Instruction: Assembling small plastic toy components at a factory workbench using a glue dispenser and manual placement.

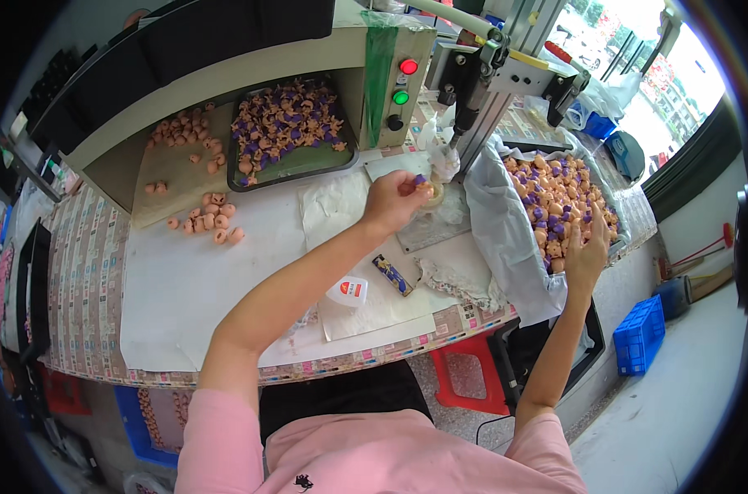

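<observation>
My left hand [390, 202] is closed on a small purple-and-peach doll part [422, 183]. It holds the part at a pale round fixture [433, 198], just below the white-wrapped tip [445, 163] of an upright press. My right hand [586, 253] reaches over a cloth-lined tray [496, 193] at the right. Its fingers are stretched apart over the near side of a heap of peach-and-purple doll parts [547, 193]; whether a fingertip touches one I cannot tell.
A black tray [353, 156] of smaller purple-and-peach pieces sits under a machine hood. Peach doll heads [209, 216] lie loose to its left. A white bottle [348, 291], a patterned blue tube or box [392, 275] and a crumpled cloth [460, 281] lie near the table's front edge.
</observation>
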The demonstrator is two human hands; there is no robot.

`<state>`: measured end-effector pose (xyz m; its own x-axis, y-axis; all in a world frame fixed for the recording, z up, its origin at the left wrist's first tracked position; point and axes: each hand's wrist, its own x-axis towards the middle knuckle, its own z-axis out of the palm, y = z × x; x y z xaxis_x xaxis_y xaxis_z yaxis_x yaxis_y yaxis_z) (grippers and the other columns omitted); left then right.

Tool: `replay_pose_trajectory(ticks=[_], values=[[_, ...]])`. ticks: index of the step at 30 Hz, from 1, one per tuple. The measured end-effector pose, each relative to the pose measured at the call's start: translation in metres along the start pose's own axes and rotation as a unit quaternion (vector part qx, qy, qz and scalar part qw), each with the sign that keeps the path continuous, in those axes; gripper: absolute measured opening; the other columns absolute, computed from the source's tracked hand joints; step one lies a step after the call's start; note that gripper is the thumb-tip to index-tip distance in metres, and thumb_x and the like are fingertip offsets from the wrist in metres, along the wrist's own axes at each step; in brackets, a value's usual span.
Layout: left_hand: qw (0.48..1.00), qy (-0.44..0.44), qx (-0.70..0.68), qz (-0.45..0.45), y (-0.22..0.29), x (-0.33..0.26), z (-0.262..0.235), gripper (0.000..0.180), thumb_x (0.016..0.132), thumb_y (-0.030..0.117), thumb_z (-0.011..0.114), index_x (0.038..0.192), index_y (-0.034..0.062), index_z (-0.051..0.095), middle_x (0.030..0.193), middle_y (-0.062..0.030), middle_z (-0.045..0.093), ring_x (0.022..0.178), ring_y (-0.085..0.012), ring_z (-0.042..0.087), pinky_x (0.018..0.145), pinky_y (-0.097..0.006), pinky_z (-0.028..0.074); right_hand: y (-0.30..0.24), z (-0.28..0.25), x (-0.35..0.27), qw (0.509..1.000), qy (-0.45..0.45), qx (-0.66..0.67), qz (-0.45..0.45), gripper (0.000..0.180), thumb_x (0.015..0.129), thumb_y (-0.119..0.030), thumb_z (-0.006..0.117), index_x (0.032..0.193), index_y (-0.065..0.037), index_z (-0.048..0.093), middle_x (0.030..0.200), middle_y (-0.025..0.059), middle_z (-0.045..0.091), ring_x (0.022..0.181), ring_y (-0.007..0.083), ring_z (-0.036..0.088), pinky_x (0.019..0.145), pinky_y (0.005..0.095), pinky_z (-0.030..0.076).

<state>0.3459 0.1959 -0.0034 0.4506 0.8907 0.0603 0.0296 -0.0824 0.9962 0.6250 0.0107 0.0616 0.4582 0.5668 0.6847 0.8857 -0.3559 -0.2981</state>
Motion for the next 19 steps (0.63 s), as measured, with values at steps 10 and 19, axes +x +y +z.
replay_pose_trajectory(ticks=[10,19], values=[[0.933,0.044,0.298,0.199,0.004,0.022,0.036,0.02,0.074,0.009,0.071,0.09,0.0011,0.064,0.094,-0.0117,0.057,0.098,-0.0311,0.052,0.085,-0.039,0.045,-0.081,-0.033,0.019,0.976,-0.015,0.164,-0.14,0.03,0.087,-0.009,0.063,0.116,-0.004,0.064,0.118,0.013,0.063,0.113,0.0261,0.058,0.098,0.0362,0.041],[0.936,0.067,0.281,0.199,-0.009,0.019,0.043,0.02,0.073,0.01,0.071,0.091,0.0055,0.065,0.095,-0.0109,0.056,0.101,-0.0297,0.051,0.089,-0.037,0.043,-0.191,0.01,0.123,0.916,0.162,0.268,-0.251,0.045,0.086,-0.028,0.068,0.126,-0.011,0.059,0.117,0.0144,0.065,0.109,0.0252,0.061,0.096,0.0351,0.044]])
